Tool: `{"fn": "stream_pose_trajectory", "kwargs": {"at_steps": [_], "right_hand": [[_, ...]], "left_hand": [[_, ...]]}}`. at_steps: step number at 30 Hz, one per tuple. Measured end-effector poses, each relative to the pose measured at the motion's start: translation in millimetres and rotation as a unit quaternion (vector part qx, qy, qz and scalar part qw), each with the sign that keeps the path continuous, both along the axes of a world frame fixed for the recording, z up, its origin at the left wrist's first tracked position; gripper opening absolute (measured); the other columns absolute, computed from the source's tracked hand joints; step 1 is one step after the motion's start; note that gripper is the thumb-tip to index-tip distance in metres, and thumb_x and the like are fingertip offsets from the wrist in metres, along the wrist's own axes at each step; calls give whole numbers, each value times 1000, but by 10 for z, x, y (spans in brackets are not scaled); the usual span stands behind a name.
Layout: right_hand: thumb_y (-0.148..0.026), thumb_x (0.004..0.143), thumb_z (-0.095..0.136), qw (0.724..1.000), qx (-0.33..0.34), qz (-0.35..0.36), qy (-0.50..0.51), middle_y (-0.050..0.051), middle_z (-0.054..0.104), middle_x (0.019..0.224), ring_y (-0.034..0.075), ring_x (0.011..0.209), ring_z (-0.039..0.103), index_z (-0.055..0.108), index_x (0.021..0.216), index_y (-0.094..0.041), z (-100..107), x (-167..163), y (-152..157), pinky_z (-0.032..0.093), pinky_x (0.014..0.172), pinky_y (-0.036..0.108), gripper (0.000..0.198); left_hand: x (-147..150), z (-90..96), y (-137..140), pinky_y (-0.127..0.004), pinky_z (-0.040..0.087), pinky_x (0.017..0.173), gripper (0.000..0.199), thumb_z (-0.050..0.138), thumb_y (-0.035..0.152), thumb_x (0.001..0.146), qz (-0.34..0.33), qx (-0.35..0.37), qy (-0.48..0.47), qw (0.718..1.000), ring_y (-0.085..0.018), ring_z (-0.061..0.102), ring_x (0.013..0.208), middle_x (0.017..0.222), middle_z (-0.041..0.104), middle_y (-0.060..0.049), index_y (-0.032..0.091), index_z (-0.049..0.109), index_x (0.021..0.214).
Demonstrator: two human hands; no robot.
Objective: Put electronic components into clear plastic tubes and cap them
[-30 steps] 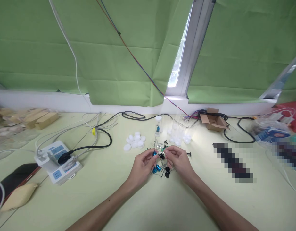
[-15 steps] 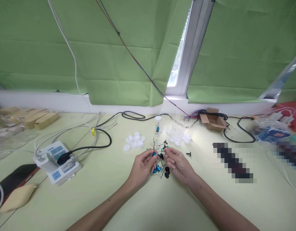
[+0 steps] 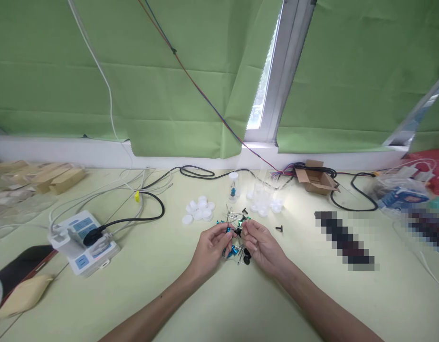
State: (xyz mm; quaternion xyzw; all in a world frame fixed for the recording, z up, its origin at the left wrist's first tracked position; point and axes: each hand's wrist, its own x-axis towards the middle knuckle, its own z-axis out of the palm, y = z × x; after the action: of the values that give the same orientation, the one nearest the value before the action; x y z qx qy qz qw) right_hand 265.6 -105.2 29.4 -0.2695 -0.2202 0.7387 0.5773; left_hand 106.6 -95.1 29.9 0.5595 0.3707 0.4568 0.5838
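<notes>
My left hand [image 3: 211, 248] is closed in a pinch around a small blue metal part [image 3: 228, 230] with a thin rod pointing up. My right hand [image 3: 262, 245] faces it, thumb and fingertips pressed together; whatever they grip is too small to make out. Below and between both hands lies a loose pile of thin metal rods, blue fittings [image 3: 234, 250] and black round-headed pieces [image 3: 246, 260], partly hidden by my fingers. Just beyond stands a clear tube [image 3: 233, 190] with a white cap and a blue part inside. A black T-shaped piece [image 3: 280, 229] lies to the right.
White round caps [image 3: 197, 215] are grouped left of the pile; clear tubes [image 3: 264, 194] stand behind it on the right. A power strip [image 3: 84, 259] with cables is at left. Near the wall sit an open cardboard box [image 3: 315, 183] and a plastic bag [image 3: 401, 194].
My right hand has shifted very slightly at the pile, covering more of the black pieces. My left hand keeps its pinch on the blue part. The view has drifted slightly.
</notes>
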Motion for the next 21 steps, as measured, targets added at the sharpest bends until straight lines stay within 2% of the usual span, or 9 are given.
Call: {"fn": "stream_pose_trajectory", "kwargs": {"at_steps": [12,21], "right_hand": [[-37,69,88,1000,6,5,-2,-5,49,59,2,46,29,65,76,-11,-41,1,10,30,39,12,35],[-40,76,82,1000,25,13,-12,-5,47,57,3,46,26,62,75,-13,-84,7,13,29,40,14,33]], "left_hand": [[-6,-40,-7,-25,39,52,32,67,42,84,-5,3,9,1000,-9,46,53,72,58,0,15,65,99],[-3,-14,-24,-24,38,51,32,68,42,84,-5,2,13,1000,-9,46,53,69,57,1,15,65,99]]}}
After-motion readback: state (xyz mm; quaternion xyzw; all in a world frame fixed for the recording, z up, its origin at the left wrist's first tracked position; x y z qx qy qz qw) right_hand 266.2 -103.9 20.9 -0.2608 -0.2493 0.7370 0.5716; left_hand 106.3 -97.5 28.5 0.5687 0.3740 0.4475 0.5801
